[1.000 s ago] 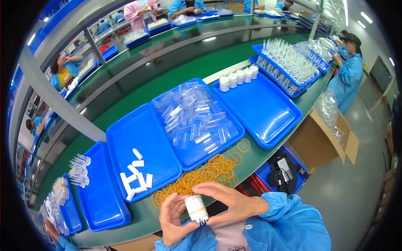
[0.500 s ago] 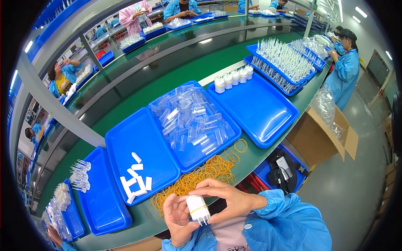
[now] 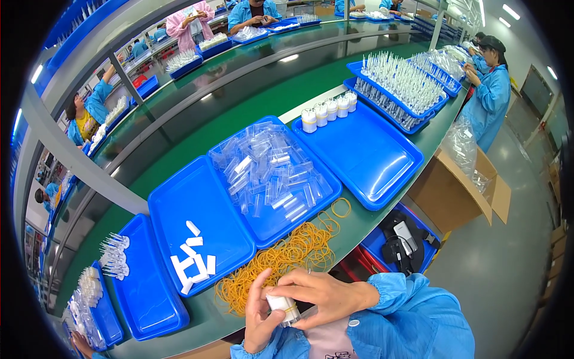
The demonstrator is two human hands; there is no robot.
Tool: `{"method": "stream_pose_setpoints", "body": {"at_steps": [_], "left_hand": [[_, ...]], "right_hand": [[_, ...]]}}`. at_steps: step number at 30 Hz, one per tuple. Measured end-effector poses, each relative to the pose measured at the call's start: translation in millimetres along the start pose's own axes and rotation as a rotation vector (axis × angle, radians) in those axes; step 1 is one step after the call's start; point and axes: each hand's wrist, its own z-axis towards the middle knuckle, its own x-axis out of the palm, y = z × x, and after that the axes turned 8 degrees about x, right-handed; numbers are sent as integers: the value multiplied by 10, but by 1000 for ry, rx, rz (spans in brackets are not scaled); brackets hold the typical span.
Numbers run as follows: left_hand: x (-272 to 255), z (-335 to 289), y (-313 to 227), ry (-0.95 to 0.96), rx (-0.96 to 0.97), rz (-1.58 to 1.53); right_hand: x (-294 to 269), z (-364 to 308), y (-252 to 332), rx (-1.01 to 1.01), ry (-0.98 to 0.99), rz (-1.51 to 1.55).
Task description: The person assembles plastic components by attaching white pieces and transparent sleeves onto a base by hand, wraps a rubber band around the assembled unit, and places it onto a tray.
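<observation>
Close to my body, both hands hold a small white bundle [image 3: 283,305] with a yellow rubber band around it. The fingers and thumb of my left hand [image 3: 258,317] grip its left side. My right hand [image 3: 327,298] closes over it from the right, hiding part of its top and far side. Just beyond my hands lies a loose heap of yellow rubber bands [image 3: 287,257] on the green table. Several similar banded white bundles [image 3: 321,114] stand in a row at the far end of the right blue tray [image 3: 371,161].
Clear plastic sleeves [image 3: 269,167] fill the middle blue tray. Several white pieces [image 3: 194,257] lie in the blue tray [image 3: 185,185] left of it. Stacked trays of thin white sticks [image 3: 400,84] stand far right. An open carton [image 3: 448,191] sits beside the table. Co-workers [image 3: 487,99] surround the line.
My right hand has shifted further over the bundle, and the bundle has been tilted. Its pronged lower end, seen earlier, is now mostly covered by my fingers.
</observation>
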Motion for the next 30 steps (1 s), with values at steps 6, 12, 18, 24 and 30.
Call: {"method": "stream_pose_setpoints", "body": {"at_steps": [6,12,18,24,30], "left_hand": [[-26,-15,34,-52,20,-84],[-99,-4,80,19,-11,-353],[-92,0,101,69,-65,-365],[-73,-3,117,91,-57,-389],[10,-3,65,41,-43,-246]], "right_hand": [[20,21,-40,-42,16,0],[-99,61,-19,-71,15,21],[-102,70,-29,-73,-3,43],[-103,61,20,-145,-61,-29],[-60,32,-24,-162,-56,-42]]}}
